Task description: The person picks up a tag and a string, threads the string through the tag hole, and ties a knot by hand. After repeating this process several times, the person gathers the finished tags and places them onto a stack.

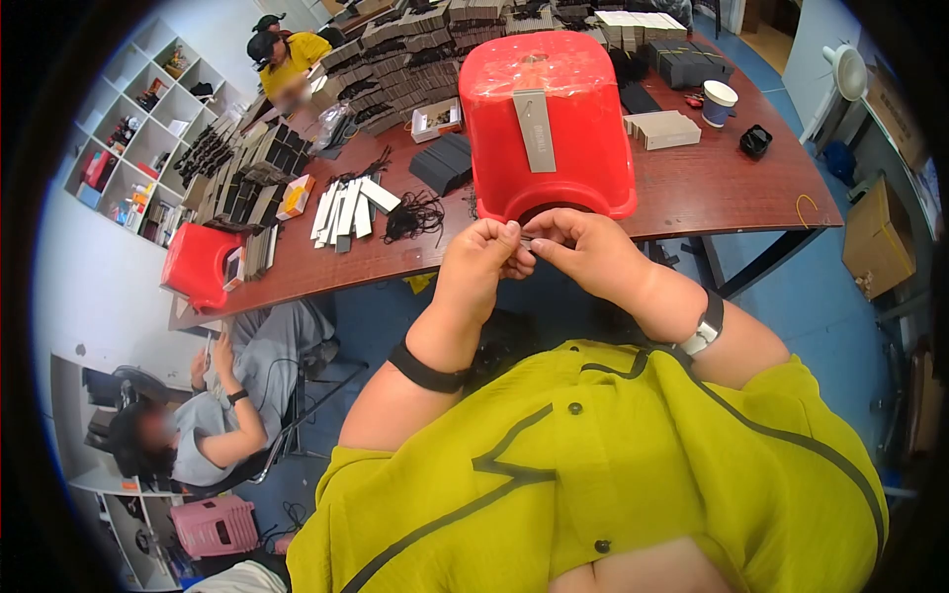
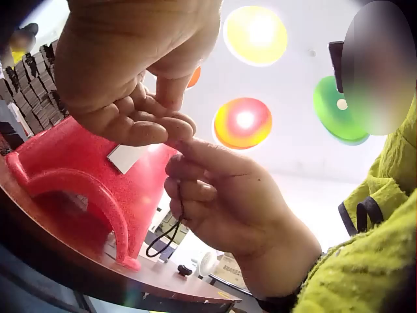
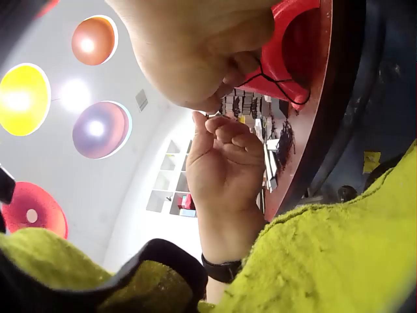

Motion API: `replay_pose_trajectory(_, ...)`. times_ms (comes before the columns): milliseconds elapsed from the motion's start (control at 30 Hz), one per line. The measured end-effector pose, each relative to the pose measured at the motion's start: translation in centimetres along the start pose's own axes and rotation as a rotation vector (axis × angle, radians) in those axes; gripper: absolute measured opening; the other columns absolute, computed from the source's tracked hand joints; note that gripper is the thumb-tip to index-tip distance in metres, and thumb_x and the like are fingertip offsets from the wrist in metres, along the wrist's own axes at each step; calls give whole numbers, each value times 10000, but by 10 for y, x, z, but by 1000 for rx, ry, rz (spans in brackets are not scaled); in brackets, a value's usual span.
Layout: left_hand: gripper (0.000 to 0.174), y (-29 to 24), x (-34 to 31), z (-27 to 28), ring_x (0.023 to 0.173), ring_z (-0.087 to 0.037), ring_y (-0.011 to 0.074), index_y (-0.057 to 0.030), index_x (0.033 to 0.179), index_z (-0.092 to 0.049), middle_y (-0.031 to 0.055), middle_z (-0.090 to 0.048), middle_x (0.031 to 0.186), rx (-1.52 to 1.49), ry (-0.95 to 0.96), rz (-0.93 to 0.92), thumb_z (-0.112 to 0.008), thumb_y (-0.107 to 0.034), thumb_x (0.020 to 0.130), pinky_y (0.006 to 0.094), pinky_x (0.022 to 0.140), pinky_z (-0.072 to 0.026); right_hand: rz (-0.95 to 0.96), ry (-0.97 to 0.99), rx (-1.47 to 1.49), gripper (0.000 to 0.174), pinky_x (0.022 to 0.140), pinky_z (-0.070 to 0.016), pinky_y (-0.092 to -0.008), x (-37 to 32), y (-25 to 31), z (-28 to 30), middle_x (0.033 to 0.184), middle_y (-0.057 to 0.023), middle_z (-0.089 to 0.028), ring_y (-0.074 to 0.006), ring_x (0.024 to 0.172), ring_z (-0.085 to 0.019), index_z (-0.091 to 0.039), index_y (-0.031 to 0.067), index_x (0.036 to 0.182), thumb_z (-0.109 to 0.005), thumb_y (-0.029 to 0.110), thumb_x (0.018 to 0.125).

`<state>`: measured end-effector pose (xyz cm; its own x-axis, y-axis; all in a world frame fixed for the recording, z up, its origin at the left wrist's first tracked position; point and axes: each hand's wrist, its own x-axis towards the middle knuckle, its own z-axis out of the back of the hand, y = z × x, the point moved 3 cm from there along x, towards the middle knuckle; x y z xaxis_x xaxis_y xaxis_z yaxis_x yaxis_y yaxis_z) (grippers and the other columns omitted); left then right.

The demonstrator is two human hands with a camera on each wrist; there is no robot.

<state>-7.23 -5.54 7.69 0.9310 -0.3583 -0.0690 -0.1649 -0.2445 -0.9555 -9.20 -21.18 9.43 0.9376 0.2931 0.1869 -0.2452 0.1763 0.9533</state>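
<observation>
Both hands meet at the fingertips in front of the table edge, close to a red plastic stool. My right hand holds a thin black cord, whose loop hangs below its curled fingers in the left wrist view. With thumb and fingers, my left hand pinches at the same spot, at the cord's end; the fingertips mostly hide what lies between them. In the right wrist view the cord loop shows beside the right fingers. A narrow grey card is on the stool's side under clear tape.
On the brown table, white strips and tangled black cords lie left of the stool. Stacks of grey cards fill the back. A white cup stands at right. Another person sits at the left.
</observation>
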Motion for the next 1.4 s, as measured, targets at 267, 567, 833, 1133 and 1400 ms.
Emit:
replay_pose_trajectory(267, 167, -5, -7, -10, 538, -509, 80, -62, 803, -528, 27, -572, 639, 235, -52, -179, -557, -198, 896, 190, 513, -389, 5, -10, 285, 205, 611, -443, -210, 2, -7, -5, 786, -14, -611, -75, 675, -546, -623, -7, 957, -558, 172, 882)
replay_pose_trajectory(567, 184, 3, -6, -10, 534, -457, 52, -57, 802, -491, -6, -508, 614, 316, -41, -229, -539, -199, 909, 178, 499, -359, -461, 69, 726, 145, 425, -232, -193, -2, -29, -12, 603, 46, -435, -42, 489, -337, -573, 87, 819, -592, 227, 851)
replay_pose_trajectory(833, 167, 2, -8, -8, 551, -458, 52, -54, 833, -475, 0, -516, 648, 394, -44, -276, -521, -191, 918, 182, 505, -363, -479, 132, 729, 136, 446, -242, -194, -3, -19, -10, 598, 54, -421, -44, 504, -322, -574, 75, 840, -579, 210, 854)
replay_pose_trajectory(1133, 160, -9, -14, -10, 541, -448, 45, -44, 801, -504, -9, -504, 606, 580, -92, -384, -542, -166, 897, 200, 497, -359, -471, 174, 873, 125, 435, -223, -203, -2, -21, -11, 579, 61, -345, -44, 494, -299, -548, 75, 810, -559, 186, 866)
replay_pose_trajectory(1400, 115, -16, -4, -4, 638, -472, 69, -52, 849, -564, -8, -523, 717, 575, -63, -392, -614, -156, 843, 203, 585, -382, -229, 25, 404, 142, 520, -352, -209, 2, -15, 0, 665, 36, -498, -47, 591, -425, -592, 39, 854, -565, 178, 868)
